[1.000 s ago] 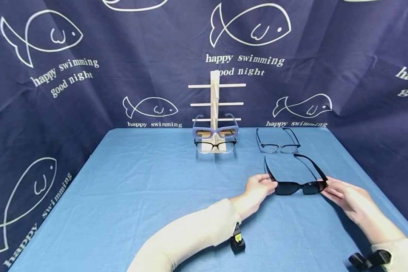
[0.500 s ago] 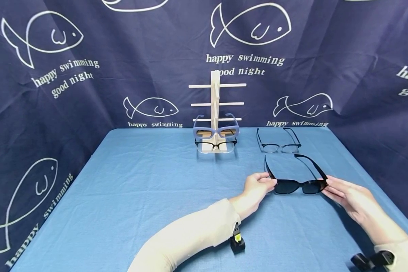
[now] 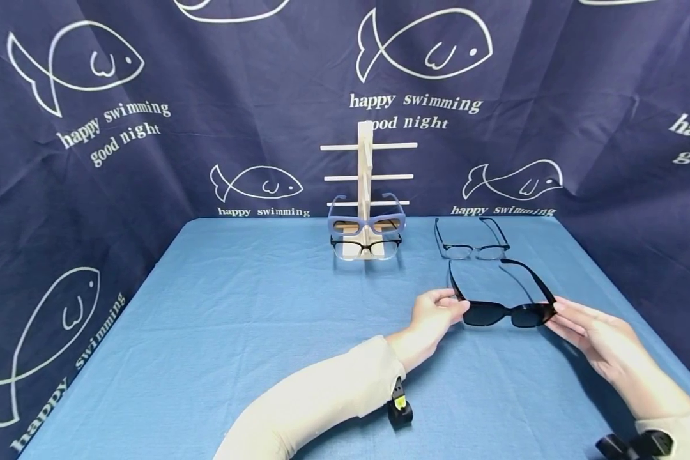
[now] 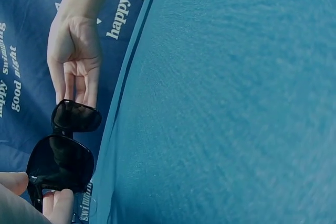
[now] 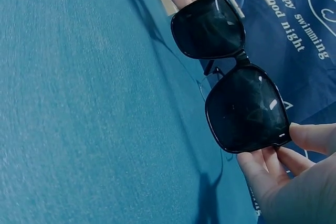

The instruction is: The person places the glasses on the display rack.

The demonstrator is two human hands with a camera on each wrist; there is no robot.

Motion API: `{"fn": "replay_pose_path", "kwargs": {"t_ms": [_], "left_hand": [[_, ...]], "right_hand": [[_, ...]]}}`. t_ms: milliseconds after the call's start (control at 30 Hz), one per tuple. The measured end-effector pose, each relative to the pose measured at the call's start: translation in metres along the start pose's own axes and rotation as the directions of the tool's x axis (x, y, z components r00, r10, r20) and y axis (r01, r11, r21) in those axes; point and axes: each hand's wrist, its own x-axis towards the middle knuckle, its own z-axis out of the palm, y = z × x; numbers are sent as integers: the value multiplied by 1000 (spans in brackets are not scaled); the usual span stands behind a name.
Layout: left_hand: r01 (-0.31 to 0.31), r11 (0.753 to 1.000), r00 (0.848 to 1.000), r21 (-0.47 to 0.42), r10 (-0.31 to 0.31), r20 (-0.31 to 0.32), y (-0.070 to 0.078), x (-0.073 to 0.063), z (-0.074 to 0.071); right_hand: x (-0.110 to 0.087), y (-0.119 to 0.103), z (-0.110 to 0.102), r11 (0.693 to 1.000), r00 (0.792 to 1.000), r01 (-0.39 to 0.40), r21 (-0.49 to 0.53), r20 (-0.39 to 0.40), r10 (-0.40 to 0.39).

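Black sunglasses (image 3: pixel 485 314) with dark lenses are held between both hands at the right of the head view, their temples spread and pointing away. My left hand (image 3: pixel 434 319) pinches the left end of the frame by its hinge. At the opposite end, my right hand (image 3: pixel 604 345) grips the corner with thumb and fingers. The right wrist view shows both large lenses of the sunglasses (image 5: pixel 247 108) facing the camera, with the right thumb on the lower corner. In the left wrist view the sunglasses (image 4: pixel 63 161) hang between the two hands.
Behind them lie clear glasses with dark upper rims (image 3: pixel 474 251). A wooden display stand (image 3: pixel 365 160) at the back centre carries blue-framed sunglasses (image 3: pixel 367 225) on its lowest rod. Black-rimmed glasses (image 3: pixel 366 248) are at its base. Blue cloth (image 3: pixel 236 306) covers the table, with a fish-print curtain (image 3: pixel 264 76) behind.
The sunglasses stay in both hands and have risen very slightly in the head view. The right forearm has shifted a little to the right. Everything else stays in place.
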Motion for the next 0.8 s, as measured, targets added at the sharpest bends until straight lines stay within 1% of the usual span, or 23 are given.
{"fn": "replay_pose_path", "kwargs": {"t_ms": [333, 500, 800], "left_hand": [[-7, 1000, 1000, -10, 7, 20, 6, -1, -1], [-34, 999, 999, -8, 34, 27, 10, 0, -1], [-83, 996, 996, -20, 84, 34, 22, -2, 0]], "right_hand": [[-3, -3, 9, 1000, 999, 8, -18, -41, -9], [-4, -6, 14, 999, 998, 11, -39, -64, -13], [-5, -13, 22, 998, 997, 58, -34, -43, -59]]}}
